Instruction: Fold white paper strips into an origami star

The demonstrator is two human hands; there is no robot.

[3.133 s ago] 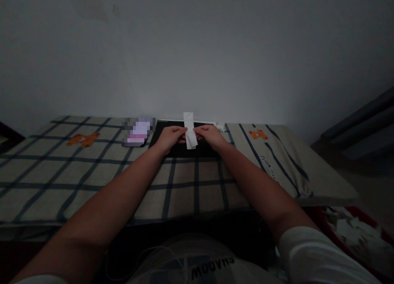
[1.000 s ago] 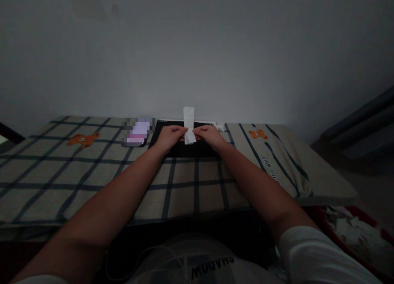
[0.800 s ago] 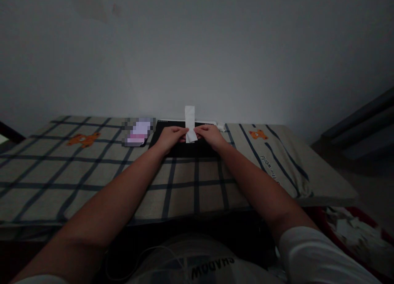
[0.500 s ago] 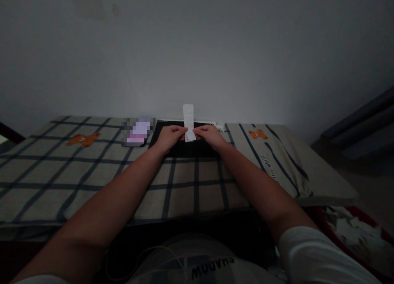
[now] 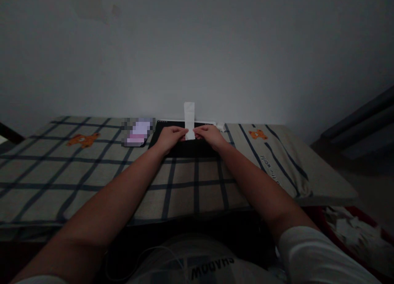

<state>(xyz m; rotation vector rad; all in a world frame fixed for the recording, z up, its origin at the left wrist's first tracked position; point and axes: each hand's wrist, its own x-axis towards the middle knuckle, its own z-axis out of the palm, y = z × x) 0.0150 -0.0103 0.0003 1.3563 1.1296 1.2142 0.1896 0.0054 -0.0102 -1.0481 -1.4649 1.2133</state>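
Observation:
A narrow strip of white paper (image 5: 189, 115) stands upright between my hands, its lower part pinched from both sides. My left hand (image 5: 171, 137) is closed on the strip's left edge with thumb and fingers. On the right edge, my right hand (image 5: 210, 135) pinches it in the same way. Below the strip lies a flat black pad (image 5: 191, 150) with a row of small white marks along its far edge. Both hands are over this pad. The fingers behind the paper are partly hidden.
A phone (image 5: 138, 132) with a lit, blurred screen lies left of the pad. The checked tablecloth (image 5: 92, 169) covers the table, which meets a grey wall (image 5: 197, 50). Small white items (image 5: 220, 126) sit behind my right hand. A red bin (image 5: 353, 234) of crumpled white paper stands lower right.
The paper strip has shifted slightly up and to the right, and its bent lower end looks straighter. Both hands stay almost in place, still pinching it.

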